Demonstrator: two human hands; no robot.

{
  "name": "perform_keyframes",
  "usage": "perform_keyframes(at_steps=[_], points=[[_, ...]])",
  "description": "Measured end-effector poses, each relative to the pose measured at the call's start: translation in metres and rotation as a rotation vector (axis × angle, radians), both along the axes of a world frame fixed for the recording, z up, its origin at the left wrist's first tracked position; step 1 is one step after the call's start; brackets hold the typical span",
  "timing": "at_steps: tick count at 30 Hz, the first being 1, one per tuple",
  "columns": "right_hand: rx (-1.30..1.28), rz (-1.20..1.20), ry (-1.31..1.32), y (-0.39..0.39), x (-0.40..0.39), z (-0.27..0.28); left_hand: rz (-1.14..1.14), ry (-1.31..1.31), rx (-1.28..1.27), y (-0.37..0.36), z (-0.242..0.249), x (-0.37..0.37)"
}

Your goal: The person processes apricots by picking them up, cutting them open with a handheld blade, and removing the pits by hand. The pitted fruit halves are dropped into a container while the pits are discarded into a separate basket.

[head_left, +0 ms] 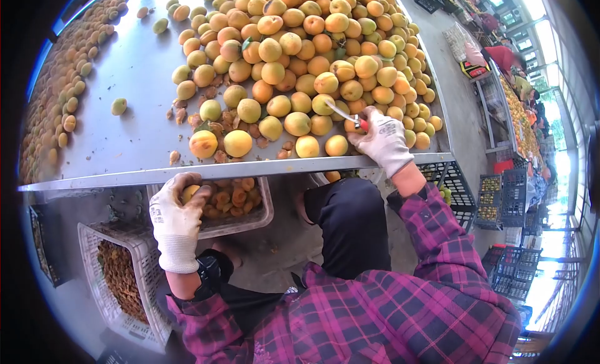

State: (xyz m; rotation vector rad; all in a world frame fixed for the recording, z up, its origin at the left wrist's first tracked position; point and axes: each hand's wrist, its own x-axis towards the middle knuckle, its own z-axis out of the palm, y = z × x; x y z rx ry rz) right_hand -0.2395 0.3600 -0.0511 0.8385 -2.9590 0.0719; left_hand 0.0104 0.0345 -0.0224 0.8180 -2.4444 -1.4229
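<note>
With our left hand [177, 217] closed around an apricot [190, 192] at the tray [265, 207] of halves under the counter [137, 132], and our right hand [382, 139] gripping the small knife [345, 112] at the pile's near right edge, we should probably keep the blade pointed away while reaching for fruit.

We wear white knit gloves on the left hand [177, 221] and right hand [384, 141]. Our sleeves [437, 239] are magenta-and-navy plaid, our trousers [350, 226] black. A black wristband [211, 270] sits just below the left glove.
</note>
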Motion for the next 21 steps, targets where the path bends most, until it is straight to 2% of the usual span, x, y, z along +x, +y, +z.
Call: perform_keyframes(at_steps=[2, 4, 6, 7, 8, 9, 10, 11, 14, 15, 16, 18, 19, 20, 21], points=[[-0.341, -0.12, -0.141, 0.004, -0.003, -0.003, -0.064, -0.004, -0.2, 0.003, 0.007, 0.002], [-0.419, -0.169, -0.171, -0.007, 0.003, 0.023, -0.008, -0.005, -0.178, 0.005, 0.005, 0.004], [-0.96, -0.211, -0.647, -0.018, 0.009, 0.052, 0.06, 0.091, -0.115, 0.005, 0.006, 0.005], [-1.085, -0.312, -0.868, -0.03, 0.019, 0.083, 0.092, 0.173, 0.003, 0.01, 0.006, 0.002], [-1.277, -0.263, -1.023, -0.038, 0.025, 0.092, 0.124, 0.254, 0.12, 0.017, 0.008, 0.0], [-1.387, -0.188, -1.153, -0.048, 0.03, 0.101, 0.064, 0.291, 0.187, 0.022, 0.012, -0.004], [-1.49, -0.108, -1.291, -0.061, 0.036, 0.111, 0.096, 0.253, 0.57, 0.031, 0.035, -0.008], [-1.48, -0.118, -1.313, -0.08, 0.047, 0.123, 0.069, 0.311, 0.843, 0.034, 0.035, -0.009], [-1.445, 0.026, -1.641, -0.125, 0.066, 0.116, -0.089, 0.652, 0.688, 0.042, 0.033, -0.019], [-1.456, -0.069, -1.667, -0.143, 0.081, 0.114, -0.057, 0.696, 0.741, 0.044, 0.04, -0.019], [-1.348, 0.034, -1.738, -0.159, 0.091, 0.112, -0.024, 0.738, 0.792, 0.044, 0.045, -0.016], [-1.282, -0.332, -1.639, -0.197, 0.121, 0.117, 0.005, 0.701, 0.607, 0.03, 0.048, -0.007], [-1.248, -0.181, -1.882, -0.205, 0.117, 0.102, 0.076, 0.741, 0.682, 0.026, 0.042, -0.004], [-1.226, -0.171, -1.911, -0.211, 0.118, 0.093, 0.105, 0.738, 0.667, 0.02, 0.042, 0.001], [-1.19, -0.132, -1.948, -0.218, 0.122, 0.088, 0.15, 0.756, 0.785, 0.013, 0.044, 0.005]])
